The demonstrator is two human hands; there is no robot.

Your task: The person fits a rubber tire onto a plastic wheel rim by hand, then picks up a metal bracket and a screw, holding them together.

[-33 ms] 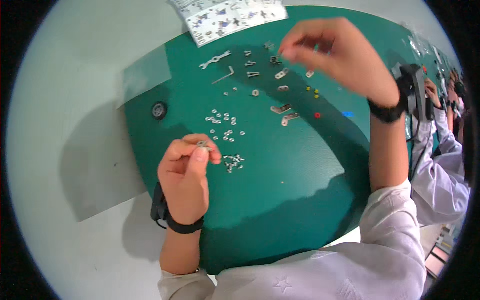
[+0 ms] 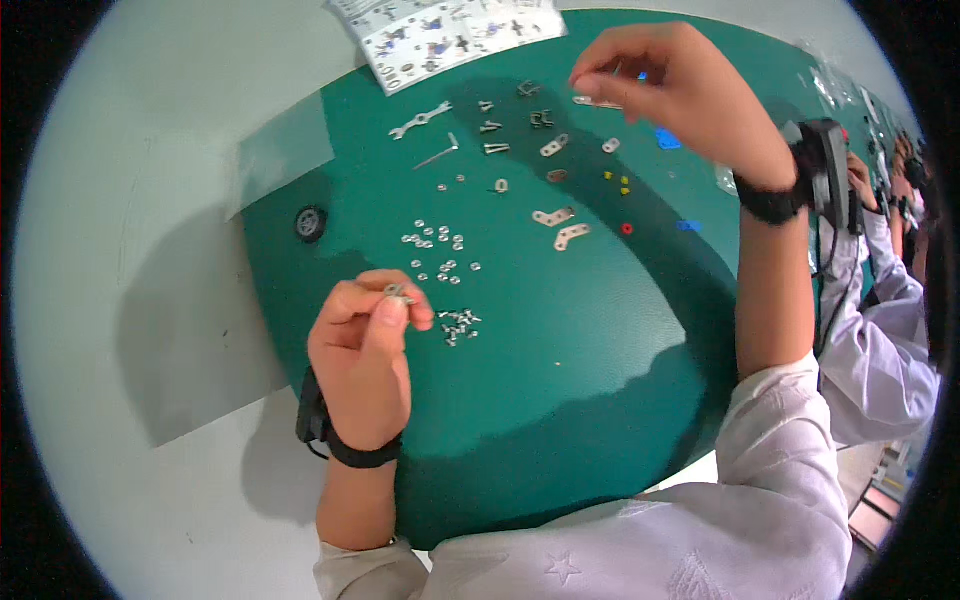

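My left hand (image 2: 365, 360) hovers over the green mat (image 2: 560, 380) and pinches a small metal fastener (image 2: 398, 293) between thumb and fingertips. Just to its right lies a little pile of screws (image 2: 458, 325), with scattered small nuts (image 2: 440, 255) beyond it. My right hand (image 2: 690, 90) is raised over the far side of the mat, its fingers closed on a thin flat metal strip (image 2: 597, 101). Both wrists wear black bands.
On the mat lie two bent metal brackets (image 2: 560, 225), a flat spanner (image 2: 420, 120), bolts, small yellow, red and blue bits (image 2: 618, 182) and a black wheel (image 2: 311, 222). A printed sheet (image 2: 440, 30) lies at the far edge. Another person's sleeve (image 2: 890, 340) is at the right.
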